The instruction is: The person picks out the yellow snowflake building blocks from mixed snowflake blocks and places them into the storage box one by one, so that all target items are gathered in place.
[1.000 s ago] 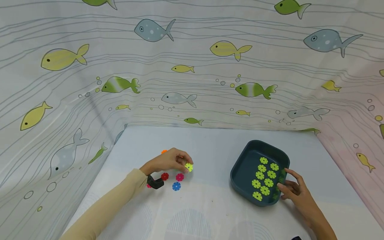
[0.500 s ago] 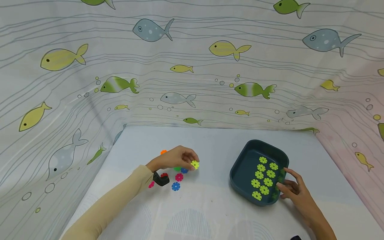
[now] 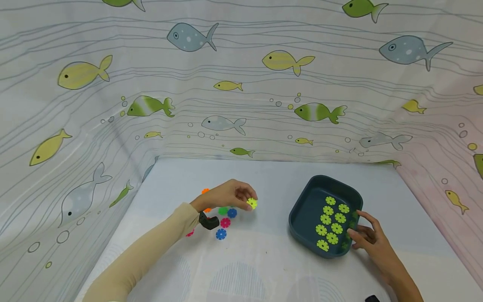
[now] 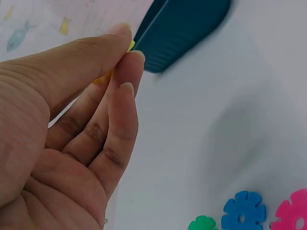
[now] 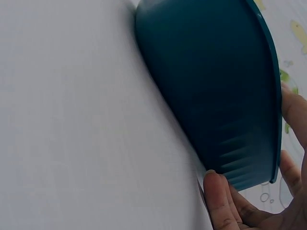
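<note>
My left hand (image 3: 235, 196) pinches a yellow snowflake disc (image 3: 252, 204) between thumb and fingertips, above the table. In the left wrist view only a sliver of that disc (image 4: 131, 45) shows. My right hand (image 3: 371, 240) grips the right side of a dark teal plastic tub (image 3: 299, 245), with fingers at its rim and lower edge. Several yellow-green snowflake discs (image 3: 325, 219) lie flat in two rows inside the tub. Below the left hand, loose snowflake discs lie on the table: blue (image 3: 221, 234), pink (image 3: 225, 222), green (image 3: 223, 211) and orange ones, some partly hidden by the hand and wrist.
The white table (image 3: 260, 268) has faint blue patterns near its front. Behind and at both sides rises a fish-printed cloth (image 3: 264, 126). A black band (image 3: 209, 222) sits on the left wrist. The tub stands to the right of the loose discs.
My left hand has moved right and slightly away with the yellow disc, uncovering green and blue discs beneath. The right hand stays on the tub.
</note>
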Available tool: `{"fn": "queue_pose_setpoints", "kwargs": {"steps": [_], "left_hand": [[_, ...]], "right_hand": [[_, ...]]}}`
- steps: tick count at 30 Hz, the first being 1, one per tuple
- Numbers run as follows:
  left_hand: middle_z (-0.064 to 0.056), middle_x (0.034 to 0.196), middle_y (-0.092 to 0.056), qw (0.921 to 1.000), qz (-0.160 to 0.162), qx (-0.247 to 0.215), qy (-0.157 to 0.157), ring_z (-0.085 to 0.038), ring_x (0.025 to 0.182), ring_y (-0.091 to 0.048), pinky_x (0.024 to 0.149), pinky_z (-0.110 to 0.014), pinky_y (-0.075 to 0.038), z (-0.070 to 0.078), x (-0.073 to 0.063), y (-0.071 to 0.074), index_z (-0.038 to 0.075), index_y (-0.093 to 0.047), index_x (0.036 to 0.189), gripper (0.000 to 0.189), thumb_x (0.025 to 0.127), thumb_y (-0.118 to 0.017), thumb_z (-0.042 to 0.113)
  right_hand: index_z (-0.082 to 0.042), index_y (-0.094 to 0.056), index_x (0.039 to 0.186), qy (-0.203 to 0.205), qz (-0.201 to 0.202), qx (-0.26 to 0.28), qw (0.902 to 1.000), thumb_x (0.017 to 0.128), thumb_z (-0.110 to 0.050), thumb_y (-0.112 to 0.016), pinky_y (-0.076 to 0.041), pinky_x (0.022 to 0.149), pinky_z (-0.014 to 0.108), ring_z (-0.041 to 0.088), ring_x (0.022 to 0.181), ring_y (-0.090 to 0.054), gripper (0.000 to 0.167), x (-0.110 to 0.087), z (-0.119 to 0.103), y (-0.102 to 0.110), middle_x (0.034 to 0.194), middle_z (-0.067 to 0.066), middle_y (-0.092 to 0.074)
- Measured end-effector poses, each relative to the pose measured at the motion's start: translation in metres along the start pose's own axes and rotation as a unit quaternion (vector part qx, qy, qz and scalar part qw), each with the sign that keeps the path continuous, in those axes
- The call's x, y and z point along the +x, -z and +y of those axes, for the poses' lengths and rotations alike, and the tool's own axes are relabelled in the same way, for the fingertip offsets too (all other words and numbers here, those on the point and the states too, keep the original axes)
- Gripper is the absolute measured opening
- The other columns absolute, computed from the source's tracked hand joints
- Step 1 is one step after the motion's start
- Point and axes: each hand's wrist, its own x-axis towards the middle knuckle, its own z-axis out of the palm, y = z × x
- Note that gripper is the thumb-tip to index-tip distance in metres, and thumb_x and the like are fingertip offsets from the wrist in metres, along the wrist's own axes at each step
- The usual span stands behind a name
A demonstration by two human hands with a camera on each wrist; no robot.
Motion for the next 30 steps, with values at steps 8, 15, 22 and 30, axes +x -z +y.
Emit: {"fn": "queue_pose_setpoints", "kwargs": {"steps": [8,15,22,30], "left_hand": [[-0.004,0.108,-0.072,0.9999,-0.009,0.005,-0.011,-0.025,0.096,-0.067,0.087,-0.036,-0.057,0.005,0.012,-0.002,0.019,-0.073,0.116,0.028,0.09,-0.082,0.018],[-0.004,0.109,-0.072,0.9994,-0.016,0.012,-0.028,-0.025,0.095,-0.066,0.087,-0.035,-0.057,0.011,0.022,-0.005,0.018,-0.073,0.116,0.028,0.09,-0.082,0.019],[-0.001,0.11,-0.072,0.9989,-0.022,0.023,-0.036,-0.022,0.098,-0.067,0.09,-0.035,-0.057,0.017,0.032,-0.009,0.014,-0.073,0.118,0.029,0.09,-0.082,0.018],[0.0,0.11,-0.072,0.998,-0.033,0.018,-0.05,-0.021,0.098,-0.068,0.09,-0.034,-0.057,0.025,0.045,-0.012,0.005,-0.071,0.121,0.035,0.09,-0.082,0.017]], "right_hand": [[-0.039,-0.01,0.162,-0.002,0.003,-0.001,1.0,0.105,-0.034,-0.061,-0.058,0.079,0.032,0.017,0.095,-0.065,0.077,0.0,0.001,0.0,0.146,0.029,-0.038],[-0.038,-0.009,0.163,-0.003,0.001,-0.003,1.0,0.105,-0.034,-0.061,-0.058,0.079,0.032,0.017,0.095,-0.066,0.077,-0.001,0.0,0.0,0.146,0.03,-0.038],[-0.034,-0.009,0.164,0.006,0.0,-0.001,1.0,0.105,-0.032,-0.061,-0.059,0.079,0.033,0.014,0.096,-0.065,0.078,-0.001,-0.002,0.0,0.146,0.03,-0.038],[-0.032,-0.008,0.164,0.009,-0.001,0.001,1.0,0.106,-0.032,-0.061,-0.058,0.079,0.034,0.016,0.096,-0.066,0.078,0.0,-0.001,0.0,0.146,0.029,-0.039]]}}
